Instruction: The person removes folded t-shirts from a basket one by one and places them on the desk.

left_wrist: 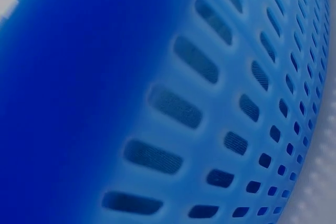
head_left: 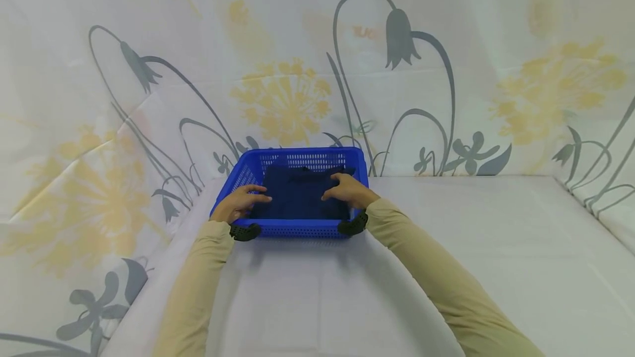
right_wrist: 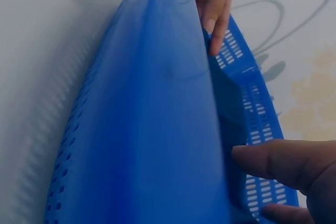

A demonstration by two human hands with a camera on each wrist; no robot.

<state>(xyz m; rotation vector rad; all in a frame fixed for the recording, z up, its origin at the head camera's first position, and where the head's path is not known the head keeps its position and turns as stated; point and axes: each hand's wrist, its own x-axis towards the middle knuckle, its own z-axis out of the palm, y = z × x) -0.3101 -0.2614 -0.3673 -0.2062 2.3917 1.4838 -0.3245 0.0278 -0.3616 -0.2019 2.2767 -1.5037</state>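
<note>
Dark navy folded fabric [head_left: 302,194] lies inside a blue perforated plastic basket [head_left: 297,225]. My left hand [head_left: 241,201] reaches over the basket's left side, its fingers stretched towards the fabric's left edge. Over the fabric's right part is my right hand [head_left: 348,189], thumb and fingers spread apart. In the right wrist view, that thumb [right_wrist: 262,158] points at the navy fabric [right_wrist: 231,108], and I cannot tell whether it touches. The left hand [right_wrist: 212,3] appears there at the top. Only the basket's slotted wall [left_wrist: 210,119] fills the left wrist view, with fabric showing through.
The basket stands on a white-covered table [head_left: 496,247], close to a backdrop [head_left: 307,26] of pale cloth printed with grey and yellow flowers. Black straps [head_left: 353,225] with devices sit at both wrists, by the basket's front rim.
</note>
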